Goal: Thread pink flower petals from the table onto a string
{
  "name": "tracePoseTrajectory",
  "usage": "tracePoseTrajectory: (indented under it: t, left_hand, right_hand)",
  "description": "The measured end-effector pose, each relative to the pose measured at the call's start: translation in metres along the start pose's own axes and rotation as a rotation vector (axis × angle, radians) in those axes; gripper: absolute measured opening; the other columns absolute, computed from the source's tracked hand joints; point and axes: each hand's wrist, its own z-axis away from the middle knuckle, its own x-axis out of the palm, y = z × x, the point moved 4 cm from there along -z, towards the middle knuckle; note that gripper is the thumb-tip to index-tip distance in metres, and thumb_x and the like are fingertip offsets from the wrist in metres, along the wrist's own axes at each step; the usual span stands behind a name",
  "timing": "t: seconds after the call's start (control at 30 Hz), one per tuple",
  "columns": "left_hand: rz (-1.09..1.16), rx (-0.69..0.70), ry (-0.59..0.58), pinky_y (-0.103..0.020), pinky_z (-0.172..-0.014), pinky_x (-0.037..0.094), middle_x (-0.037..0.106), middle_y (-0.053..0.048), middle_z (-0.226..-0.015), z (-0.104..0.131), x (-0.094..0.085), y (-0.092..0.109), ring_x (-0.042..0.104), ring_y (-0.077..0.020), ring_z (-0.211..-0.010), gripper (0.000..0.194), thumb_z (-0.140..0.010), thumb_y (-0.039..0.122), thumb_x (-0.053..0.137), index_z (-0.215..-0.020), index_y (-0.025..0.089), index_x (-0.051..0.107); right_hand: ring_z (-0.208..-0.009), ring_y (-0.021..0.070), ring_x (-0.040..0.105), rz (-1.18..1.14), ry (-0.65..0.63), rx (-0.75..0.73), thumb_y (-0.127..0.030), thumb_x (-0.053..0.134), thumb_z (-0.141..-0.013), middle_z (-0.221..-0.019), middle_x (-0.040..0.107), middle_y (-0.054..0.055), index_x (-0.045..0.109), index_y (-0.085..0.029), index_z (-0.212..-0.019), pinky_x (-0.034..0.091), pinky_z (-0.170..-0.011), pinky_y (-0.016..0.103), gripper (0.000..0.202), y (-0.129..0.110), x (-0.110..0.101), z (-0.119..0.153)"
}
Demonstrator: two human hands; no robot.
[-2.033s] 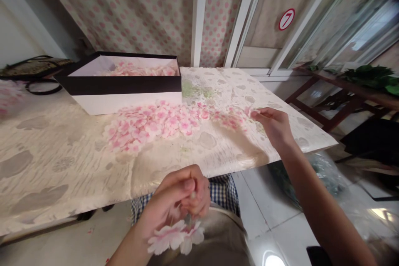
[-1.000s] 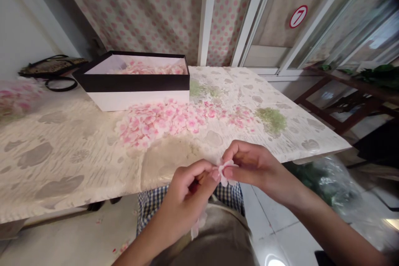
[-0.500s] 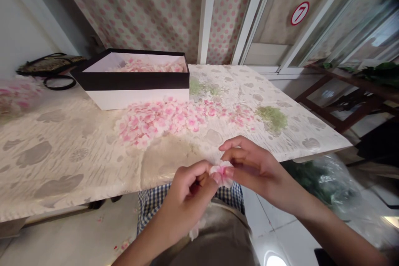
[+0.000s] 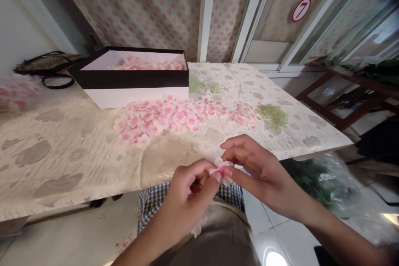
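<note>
My left hand [image 4: 193,183] pinches a pale pink flower [image 4: 222,168] between thumb and forefinger, over my lap at the table's front edge. On the flower's right side, the thumb and a finger of my right hand [image 4: 255,168] close on its petals, with the forefinger held off above. Beyond my hands a pile of loose pink and white petals [image 4: 156,118] spreads across the patterned tablecloth [image 4: 71,153]. Behind it stands a black-rimmed white box [image 4: 140,96] with more petals inside. Small green pieces [image 4: 272,117] lie to the right of the pile.
More green bits [image 4: 199,86] lie beside the box. A blurred pink bunch [image 4: 18,91], a dark bag [image 4: 46,62] and a black ring [image 4: 58,80] are at the far left. A clear plastic bag [image 4: 330,183] with greenery sits below the table's right edge.
The flower has turned between my fingers, its petals now tilted differently and showing farther to the right. Both hands stay in nearly the same place. The view has shifted slightly.
</note>
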Motion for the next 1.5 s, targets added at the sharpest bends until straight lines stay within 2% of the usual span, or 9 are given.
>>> tracePoseTrajectory:
  t: [0.43, 0.6, 0.83, 0.93, 1.03, 1.13, 1.2, 1.3, 1.5]
  left_hand:
    - [-0.080, 0.018, 0.044, -0.020, -0.043, 0.021, 0.027, 0.007, -0.051, 0.000, 0.000, 0.000, 0.025, -0.0063, -0.046, 0.030, -0.092, 0.027, 0.049, -0.064, 0.016, 0.046]
    - [-0.131, 0.053, 0.075, -0.018, -0.042, 0.022, 0.029, 0.008, -0.050, 0.001, 0.000, 0.000, 0.026, -0.0052, -0.045, 0.025, -0.090, 0.021, 0.049, -0.065, 0.016, 0.049]
    - [-0.187, 0.126, 0.130, -0.015, -0.040, 0.023, 0.033, 0.009, -0.047, 0.001, 0.002, 0.001, 0.029, -0.0040, -0.041, 0.019, -0.088, 0.018, 0.049, -0.069, 0.016, 0.052]
    - [-0.223, 0.087, 0.178, -0.016, -0.039, 0.025, 0.036, 0.008, -0.047, 0.000, -0.014, 0.001, 0.032, -0.0044, -0.040, 0.019, -0.087, 0.018, 0.050, -0.068, 0.016, 0.055]
    - [-0.252, 0.043, 0.278, -0.016, -0.037, 0.026, 0.040, 0.008, -0.046, 0.000, -0.043, 0.004, 0.035, -0.0050, -0.038, 0.017, -0.085, 0.020, 0.054, -0.068, 0.018, 0.056]
    - [-0.284, -0.014, 0.425, -0.016, -0.033, 0.024, 0.037, 0.008, -0.044, 0.002, -0.074, 0.005, 0.033, -0.0046, -0.034, 0.015, -0.082, 0.025, 0.059, -0.069, 0.018, 0.058]
    - [-0.295, -0.031, 0.490, -0.015, -0.031, 0.021, 0.035, 0.009, -0.043, 0.003, -0.085, 0.006, 0.031, -0.0042, -0.033, 0.015, -0.080, 0.029, 0.061, -0.069, 0.018, 0.058]
    - [-0.328, -0.027, 0.490, -0.015, -0.031, 0.020, 0.035, 0.008, -0.043, 0.004, -0.089, 0.006, 0.031, -0.0039, -0.032, 0.017, -0.080, 0.029, 0.060, -0.068, 0.018, 0.058]
    - [-0.347, -0.034, 0.427, -0.016, -0.032, 0.023, 0.035, 0.009, -0.043, 0.003, -0.083, 0.006, 0.031, -0.0039, -0.032, 0.016, -0.081, 0.026, 0.058, -0.067, 0.018, 0.056]
  right_hand:
    - [-0.077, 0.0133, 0.059, 0.030, 0.033, 0.009, -0.022, 0.051, -0.090, -0.088, 0.055, 0.000, 0.044, -0.028, -0.112, 0.048, -0.061, 0.025, 0.024, 0.005, 0.002, 0.002]
    - [-0.084, 0.0136, 0.059, 0.118, 0.062, -0.049, -0.014, 0.050, -0.089, -0.090, 0.056, 0.000, 0.043, -0.029, -0.115, 0.049, -0.069, 0.025, 0.031, 0.006, 0.003, 0.004]
    - [-0.081, 0.0128, 0.058, 0.186, 0.084, -0.114, -0.010, 0.049, -0.088, -0.088, 0.057, -0.001, 0.042, -0.028, -0.118, 0.048, -0.070, 0.025, 0.035, 0.006, 0.004, 0.003]
    - [-0.077, 0.0129, 0.058, 0.249, 0.103, -0.149, -0.013, 0.050, -0.089, -0.087, 0.056, 0.000, 0.041, -0.025, -0.121, 0.049, -0.070, 0.026, 0.035, 0.008, -0.009, -0.004]
    - [-0.075, 0.0142, 0.057, 0.442, 0.193, -0.133, -0.016, 0.052, -0.088, -0.084, 0.057, 0.001, 0.045, -0.021, -0.119, 0.047, -0.065, 0.026, 0.033, 0.018, -0.029, -0.016]
    - [-0.073, 0.0152, 0.059, 0.641, 0.197, -0.080, -0.014, 0.051, -0.086, -0.082, 0.061, 0.003, 0.057, -0.017, -0.104, 0.046, -0.063, 0.027, 0.019, 0.037, -0.039, -0.032]
    - [-0.072, 0.0152, 0.059, 0.707, 0.154, -0.071, -0.011, 0.050, -0.086, -0.083, 0.063, 0.005, 0.062, -0.015, -0.095, 0.045, -0.064, 0.027, 0.016, 0.049, -0.037, -0.042]
    - [-0.072, 0.0148, 0.060, 0.726, 0.084, -0.088, -0.010, 0.048, -0.086, -0.087, 0.065, 0.007, 0.065, -0.014, -0.093, 0.046, -0.065, 0.027, 0.019, 0.062, -0.026, -0.056]
    - [-0.076, 0.0183, 0.059, 0.776, -0.009, -0.123, -0.013, 0.052, -0.084, -0.084, 0.063, 0.007, 0.066, -0.016, -0.087, 0.045, -0.072, 0.031, 0.015, 0.072, -0.004, -0.078]
